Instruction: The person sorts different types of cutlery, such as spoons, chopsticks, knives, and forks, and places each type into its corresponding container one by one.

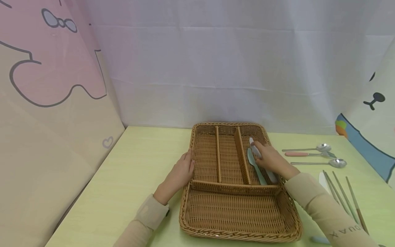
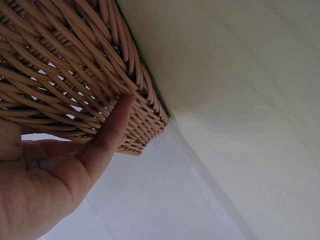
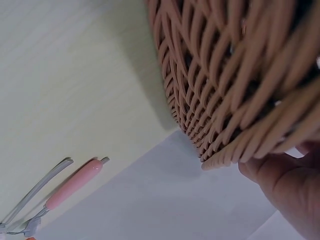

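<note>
A brown wicker basket [image 1: 237,236] with several compartments stands on the table. My left hand [image 1: 180,171] grips its left side near the rim. In the left wrist view, one finger of the left hand [image 2: 60,175] lies against the woven outer wall. Inside the right-hand compartment, my right hand [image 1: 271,159] holds a long whitish utensil [image 1: 255,150], whose middle the fingers cover, so its kind is unclear. Beside it lies a mint-green utensil [image 1: 254,164] with a wider upper end. The right wrist view shows only part of the right hand [image 3: 287,182], behind the basket's rim.
Right of the basket lie two metal spoons [image 1: 337,162] and a pink-handled fork [image 1: 297,154]. Nearer, several chopsticks [image 1: 342,190] and a whitish utensil [image 1: 322,180] lie beside the right sleeve. A light blue handle [image 1: 319,239] shows at the front. A pale cloth [image 1: 197,68] hangs behind the table.
</note>
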A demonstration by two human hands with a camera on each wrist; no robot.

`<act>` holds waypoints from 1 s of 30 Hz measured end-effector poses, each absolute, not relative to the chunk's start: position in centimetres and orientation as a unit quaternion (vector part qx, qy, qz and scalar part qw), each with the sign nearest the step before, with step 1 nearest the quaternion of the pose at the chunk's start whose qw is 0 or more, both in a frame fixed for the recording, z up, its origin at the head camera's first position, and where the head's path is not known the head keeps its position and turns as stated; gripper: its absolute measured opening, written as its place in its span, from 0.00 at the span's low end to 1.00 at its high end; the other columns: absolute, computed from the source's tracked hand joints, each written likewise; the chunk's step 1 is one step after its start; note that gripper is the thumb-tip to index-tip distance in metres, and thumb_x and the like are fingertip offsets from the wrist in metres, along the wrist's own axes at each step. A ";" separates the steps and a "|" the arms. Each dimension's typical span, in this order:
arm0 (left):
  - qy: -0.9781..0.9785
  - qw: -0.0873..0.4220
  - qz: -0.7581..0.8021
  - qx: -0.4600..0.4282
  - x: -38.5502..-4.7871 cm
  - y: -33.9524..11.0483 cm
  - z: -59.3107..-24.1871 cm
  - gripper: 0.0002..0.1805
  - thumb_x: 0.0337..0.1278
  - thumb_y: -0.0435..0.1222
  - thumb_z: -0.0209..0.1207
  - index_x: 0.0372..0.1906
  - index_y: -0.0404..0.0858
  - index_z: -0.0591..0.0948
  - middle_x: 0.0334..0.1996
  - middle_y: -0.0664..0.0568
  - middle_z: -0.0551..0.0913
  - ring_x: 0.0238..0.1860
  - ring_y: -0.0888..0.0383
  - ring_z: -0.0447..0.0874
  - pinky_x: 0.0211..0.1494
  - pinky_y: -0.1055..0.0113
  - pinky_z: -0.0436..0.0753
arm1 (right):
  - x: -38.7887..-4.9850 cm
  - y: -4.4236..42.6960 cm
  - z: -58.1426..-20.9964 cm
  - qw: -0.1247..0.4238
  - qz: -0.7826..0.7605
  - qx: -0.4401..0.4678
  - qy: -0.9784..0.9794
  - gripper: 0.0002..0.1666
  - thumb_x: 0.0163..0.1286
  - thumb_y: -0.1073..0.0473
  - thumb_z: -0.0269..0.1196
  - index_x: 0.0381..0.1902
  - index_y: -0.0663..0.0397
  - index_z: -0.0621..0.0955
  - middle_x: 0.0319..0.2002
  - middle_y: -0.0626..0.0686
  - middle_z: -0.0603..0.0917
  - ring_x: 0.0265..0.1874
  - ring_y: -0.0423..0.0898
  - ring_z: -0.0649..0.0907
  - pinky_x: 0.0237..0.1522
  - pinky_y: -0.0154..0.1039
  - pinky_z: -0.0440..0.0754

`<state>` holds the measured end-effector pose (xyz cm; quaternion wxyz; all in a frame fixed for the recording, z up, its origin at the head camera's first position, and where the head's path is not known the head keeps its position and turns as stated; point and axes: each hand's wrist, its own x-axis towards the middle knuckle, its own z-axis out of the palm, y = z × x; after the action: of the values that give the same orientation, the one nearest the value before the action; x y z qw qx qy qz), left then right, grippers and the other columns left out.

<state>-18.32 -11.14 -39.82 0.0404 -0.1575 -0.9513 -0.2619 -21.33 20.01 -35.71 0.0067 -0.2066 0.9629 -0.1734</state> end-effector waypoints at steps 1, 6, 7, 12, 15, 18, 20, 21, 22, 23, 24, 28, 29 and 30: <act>-0.951 0.039 -0.262 -0.156 -18.3 -11.1 -39.8 0.28 0.70 0.37 0.40 0.68 0.25 0.53 0.62 0.31 0.63 0.61 0.40 0.67 0.56 0.52 0.75 | -21.3 20.0 -35.7 0.005 -0.173 -0.205 0.963 0.31 0.56 0.69 0.58 0.59 0.67 0.65 0.18 0.54 0.72 0.17 0.44 0.66 0.19 0.36 0.62; -0.952 0.034 -0.264 -0.153 -18.3 -11.1 -39.8 0.28 0.69 0.36 0.40 0.68 0.26 0.52 0.63 0.32 0.63 0.62 0.40 0.66 0.58 0.52 0.74 | -21.3 19.9 -35.9 0.007 -0.168 -0.197 0.966 0.34 0.56 0.69 0.60 0.59 0.71 0.62 0.30 0.63 0.76 0.21 0.47 0.71 0.22 0.38 0.67; -0.951 0.033 -0.266 -0.152 -18.4 -11.1 -39.8 0.28 0.69 0.36 0.40 0.68 0.26 0.52 0.63 0.32 0.63 0.62 0.40 0.66 0.58 0.52 0.73 | -21.3 19.8 -35.9 0.007 -0.165 -0.196 0.966 0.34 0.55 0.69 0.60 0.59 0.72 0.63 0.33 0.65 0.76 0.22 0.47 0.72 0.22 0.38 0.68; -0.950 0.033 -0.267 -0.156 -18.4 -11.2 -39.8 0.28 0.69 0.36 0.40 0.68 0.25 0.52 0.63 0.31 0.63 0.62 0.40 0.66 0.58 0.51 0.73 | -21.3 19.4 -36.0 0.041 -0.141 -0.187 0.971 0.30 0.56 0.70 0.57 0.57 0.71 0.64 0.34 0.69 0.76 0.23 0.50 0.75 0.22 0.40 0.71; -0.951 0.032 -0.266 -0.156 -18.4 -11.2 -39.8 0.28 0.69 0.36 0.40 0.68 0.26 0.52 0.63 0.31 0.62 0.62 0.40 0.66 0.58 0.51 0.73 | -21.1 19.2 -36.1 0.057 -0.110 -0.191 0.974 0.27 0.57 0.69 0.57 0.56 0.69 0.66 0.35 0.67 0.78 0.26 0.53 0.78 0.23 0.42 0.74; -0.951 0.034 -0.266 -0.155 -18.4 -11.2 -39.8 0.28 0.69 0.36 0.40 0.68 0.26 0.52 0.63 0.31 0.62 0.62 0.40 0.66 0.58 0.52 0.74 | -21.0 19.1 -36.3 0.057 -0.077 -0.205 0.974 0.24 0.58 0.68 0.59 0.53 0.69 0.69 0.33 0.64 0.79 0.27 0.53 0.78 0.24 0.43 0.74; -0.951 0.035 -0.265 -0.156 -18.4 -11.2 -39.8 0.28 0.69 0.36 0.40 0.68 0.26 0.52 0.63 0.31 0.63 0.62 0.40 0.66 0.58 0.52 0.73 | -21.0 19.1 -36.4 0.057 -0.065 -0.211 0.974 0.23 0.58 0.68 0.59 0.52 0.68 0.70 0.33 0.62 0.80 0.27 0.52 0.78 0.23 0.41 0.73; -0.951 0.036 -0.263 -0.157 -18.4 -11.2 -39.7 0.28 0.69 0.36 0.40 0.68 0.26 0.52 0.63 0.31 0.63 0.62 0.40 0.66 0.58 0.51 0.74 | -20.9 19.0 -36.4 0.058 -0.059 -0.214 0.973 0.23 0.59 0.68 0.59 0.52 0.68 0.70 0.33 0.62 0.80 0.26 0.51 0.78 0.23 0.40 0.71; -0.951 0.035 -0.263 -0.156 -18.3 -11.2 -39.7 0.28 0.69 0.36 0.40 0.68 0.26 0.52 0.63 0.31 0.63 0.62 0.40 0.66 0.58 0.52 0.74 | -20.9 19.0 -36.5 0.059 -0.058 -0.215 0.973 0.21 0.59 0.69 0.58 0.51 0.68 0.70 0.33 0.62 0.80 0.25 0.51 0.77 0.22 0.39 0.70; -0.951 0.035 -0.263 -0.156 -18.3 -11.2 -39.7 0.28 0.69 0.36 0.40 0.68 0.26 0.52 0.63 0.31 0.63 0.62 0.40 0.66 0.58 0.52 0.74 | -20.9 19.0 -36.5 0.061 -0.058 -0.214 0.973 0.20 0.60 0.71 0.57 0.51 0.67 0.71 0.33 0.62 0.80 0.25 0.50 0.77 0.21 0.38 0.69; -0.951 0.034 -0.263 -0.156 -18.3 -11.2 -39.7 0.28 0.69 0.36 0.40 0.68 0.26 0.52 0.63 0.31 0.63 0.62 0.40 0.66 0.58 0.51 0.74 | -20.9 19.0 -36.5 0.061 -0.058 -0.214 0.973 0.18 0.61 0.72 0.55 0.50 0.67 0.71 0.33 0.62 0.80 0.25 0.50 0.77 0.21 0.38 0.69; -0.951 0.035 -0.263 -0.157 -18.3 -11.2 -39.7 0.28 0.69 0.36 0.40 0.68 0.26 0.52 0.63 0.31 0.63 0.62 0.40 0.66 0.58 0.52 0.73 | -20.8 19.1 -36.5 0.056 -0.059 -0.218 0.972 0.13 0.63 0.74 0.50 0.45 0.66 0.73 0.31 0.63 0.80 0.27 0.54 0.79 0.23 0.40 0.73; -0.951 0.035 -0.263 -0.158 -18.3 -11.3 -39.7 0.28 0.69 0.36 0.40 0.68 0.26 0.52 0.63 0.31 0.63 0.62 0.40 0.66 0.58 0.52 0.73 | -20.8 19.1 -36.6 0.054 -0.060 -0.219 0.972 0.13 0.63 0.74 0.49 0.45 0.66 0.73 0.32 0.64 0.80 0.29 0.55 0.80 0.25 0.41 0.74; -0.951 0.035 -0.264 -0.158 -18.3 -11.3 -39.8 0.28 0.69 0.36 0.40 0.68 0.26 0.52 0.63 0.31 0.63 0.62 0.40 0.66 0.58 0.52 0.73 | -20.8 19.1 -36.6 0.050 -0.061 -0.221 0.972 0.12 0.62 0.74 0.49 0.44 0.66 0.73 0.33 0.64 0.80 0.30 0.56 0.80 0.26 0.42 0.75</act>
<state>-18.27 -11.27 -39.76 0.0350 -0.1578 -0.9510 -0.2638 -20.83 19.08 -36.58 0.0504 -0.2213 0.9720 -0.0610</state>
